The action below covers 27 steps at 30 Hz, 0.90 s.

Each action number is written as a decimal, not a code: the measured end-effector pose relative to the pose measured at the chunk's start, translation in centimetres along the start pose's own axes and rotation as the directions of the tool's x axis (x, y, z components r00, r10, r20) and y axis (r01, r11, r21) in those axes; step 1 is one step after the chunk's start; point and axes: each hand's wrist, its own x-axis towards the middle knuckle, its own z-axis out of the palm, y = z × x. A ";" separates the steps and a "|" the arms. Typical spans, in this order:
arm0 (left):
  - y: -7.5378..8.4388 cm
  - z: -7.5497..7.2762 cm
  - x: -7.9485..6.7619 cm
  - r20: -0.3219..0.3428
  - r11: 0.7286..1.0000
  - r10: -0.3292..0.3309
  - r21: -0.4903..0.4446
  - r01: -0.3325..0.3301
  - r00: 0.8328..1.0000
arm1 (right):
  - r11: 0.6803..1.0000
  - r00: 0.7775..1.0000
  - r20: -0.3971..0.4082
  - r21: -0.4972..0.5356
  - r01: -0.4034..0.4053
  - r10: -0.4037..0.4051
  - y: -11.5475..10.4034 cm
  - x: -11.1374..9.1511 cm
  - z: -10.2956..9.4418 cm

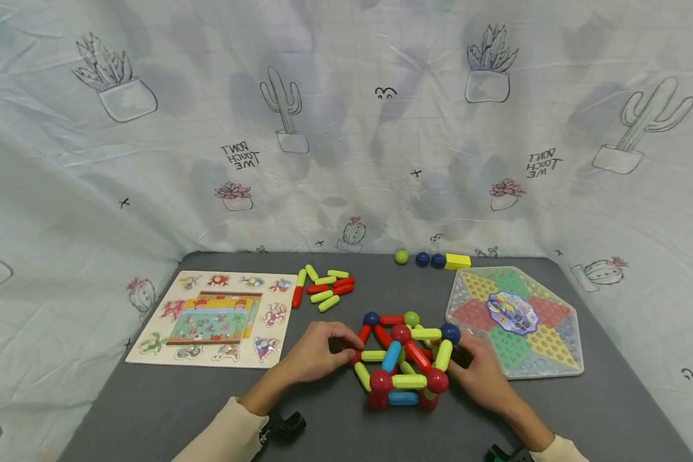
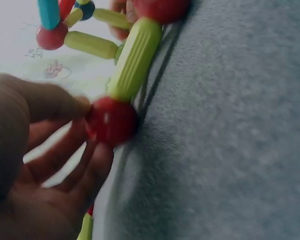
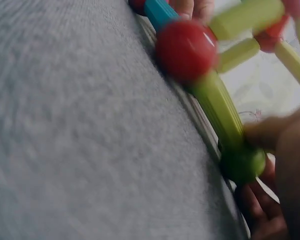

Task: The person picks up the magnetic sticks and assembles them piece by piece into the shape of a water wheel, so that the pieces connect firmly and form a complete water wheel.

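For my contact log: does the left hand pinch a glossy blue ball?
No, the left hand pinches a glossy red ball in the left wrist view.

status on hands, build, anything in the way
Left hand pinching red ball. Right hand holding green ball. Ball-and-rod structure between them. Hexagonal game board near right hand, possible obstacle.

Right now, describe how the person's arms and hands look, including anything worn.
The left hand and right hand are ungloved. The left sleeve and right sleeve are plain cream, stopping short of the hands. Beside the left one is a curved black device; beside the right, a partly visible black device with some green.
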 end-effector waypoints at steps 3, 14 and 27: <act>-0.3 -0.2 0.0 0.092 0.998 0.038 -0.048 -0.034 0.995 | 1.000 0.998 -0.066 -0.004 -0.025 0.024 0.1 0.1 0.0; -2.8 -2.5 2.4 -0.334 1.000 -0.015 -0.028 0.006 0.943 | 0.998 0.998 -0.066 0.065 -0.011 0.016 0.5 0.3 -0.2; -1.7 -2.4 3.7 -0.326 0.852 -0.108 0.456 0.256 0.939 | 0.999 0.998 -0.064 0.038 0.018 -0.015 0.8 0.1 -0.2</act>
